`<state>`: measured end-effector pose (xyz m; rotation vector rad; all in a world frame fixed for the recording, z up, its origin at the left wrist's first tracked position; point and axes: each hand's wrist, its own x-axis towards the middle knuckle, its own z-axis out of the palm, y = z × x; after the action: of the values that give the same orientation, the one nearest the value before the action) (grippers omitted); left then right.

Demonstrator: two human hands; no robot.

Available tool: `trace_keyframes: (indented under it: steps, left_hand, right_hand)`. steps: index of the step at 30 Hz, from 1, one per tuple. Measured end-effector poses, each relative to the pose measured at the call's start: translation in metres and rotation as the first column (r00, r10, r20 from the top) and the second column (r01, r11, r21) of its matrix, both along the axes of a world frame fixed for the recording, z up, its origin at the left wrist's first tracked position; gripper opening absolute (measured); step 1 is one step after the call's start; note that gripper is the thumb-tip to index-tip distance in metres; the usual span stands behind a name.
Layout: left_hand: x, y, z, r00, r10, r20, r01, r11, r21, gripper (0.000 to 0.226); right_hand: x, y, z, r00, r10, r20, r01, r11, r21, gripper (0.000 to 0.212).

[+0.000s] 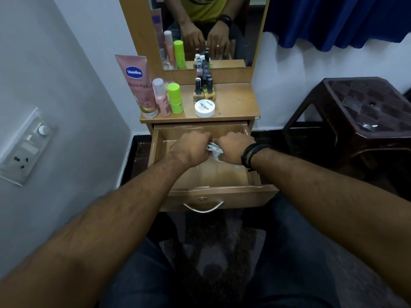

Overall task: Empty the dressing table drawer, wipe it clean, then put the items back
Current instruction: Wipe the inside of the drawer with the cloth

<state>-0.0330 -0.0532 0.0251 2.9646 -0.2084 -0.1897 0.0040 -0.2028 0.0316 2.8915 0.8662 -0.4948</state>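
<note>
Item: crumpled white wiping cloth [214,149], soft, light, in pulled-out wooden drawer [222,194]. I see left hand [191,146] and right hand [236,146] both curled pinching it; bunch it anywhere.

- I see a dark brown plastic stool [364,112] on the right, by the white wall.
- A blue curtain [342,21] hangs above the stool.
- On the grey wall to the left there is a switch board [24,147] with a round knob and a plug socket.
- A patterned rug [213,247] lies on the dark floor.
</note>
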Motion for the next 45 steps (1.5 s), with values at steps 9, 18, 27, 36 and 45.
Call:
trace_keyframes:
  steps: [9,18,27,36,45]
  left_hand:
    - [-0.046,0.082,-0.022,0.967,0.252,0.045,-0.245,0.962,-0.120,0.038]
    - [-0.081,0.112,-0.058,0.875,0.474,0.101,-0.452,0.873,-0.183,0.059]
    - [-0.085,0.108,-0.062,0.857,0.502,0.115,-0.461,0.847,-0.265,0.058]
    - [-0.086,0.104,-0.061,0.866,0.483,0.129,-0.447,0.864,-0.233,0.051]
    - [-0.086,0.106,-0.062,0.865,0.486,0.127,-0.444,0.857,-0.260,0.054]
  right_hand:
    - [0.011,0.014,-0.029,0.955,-0.285,-0.083,0.295,0.937,0.185,0.014]
    - [-0.005,0.043,-0.074,0.988,-0.155,0.005,0.155,0.986,-0.060,0.034]
    - [0.015,0.101,-0.084,0.964,-0.266,-0.018,0.266,0.963,0.048,0.042]
    - [0.021,0.161,-0.103,0.988,-0.142,-0.058,0.148,0.981,0.125,0.065]
    - [0.041,0.065,-0.104,0.908,-0.416,0.052,0.419,0.906,-0.063,0.055]
